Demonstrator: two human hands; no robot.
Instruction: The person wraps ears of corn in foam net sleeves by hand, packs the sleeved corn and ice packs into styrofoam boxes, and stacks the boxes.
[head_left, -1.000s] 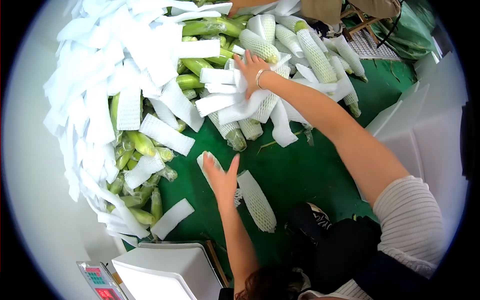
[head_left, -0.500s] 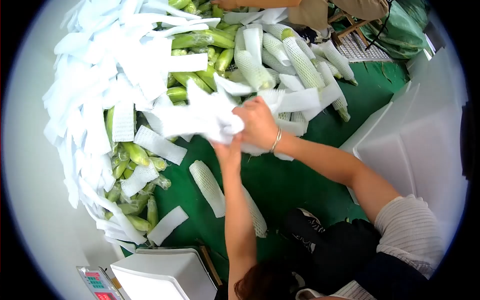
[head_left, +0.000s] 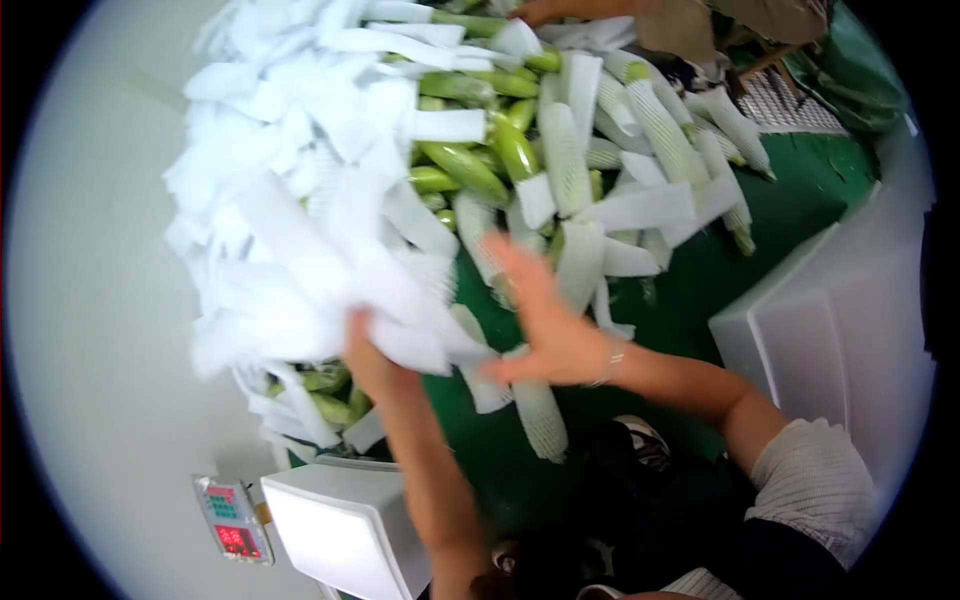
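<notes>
My left hand (head_left: 380, 365) is closed on a bunch of white foam net sleeves (head_left: 380, 310), which spread over the left side of the pile. The fingers are partly hidden behind the foam. To the right, my right hand (head_left: 550, 325) is blurred, with fingers and thumb spread and nothing in the grasp. Just beyond it lie long green vegetables in foam sleeves (head_left: 565, 165). A sleeved vegetable (head_left: 540, 415) rests on the green floor below my right hand. Bare long green vegetables (head_left: 465, 170), some in clear film, show between the sleeves.
A heap of loose foam sleeves (head_left: 280, 110) fills the upper left. At lower left stand a white box (head_left: 330, 520) and a scale with a red display (head_left: 237, 540). A pale plastic bin (head_left: 800, 310) is at right. Another person's hand (head_left: 540, 12) reaches in at the top.
My hands have come apart: the left moved left with the foam sleeves, while the right opened and let go. The whole view has shifted, so the pile appears further right.
</notes>
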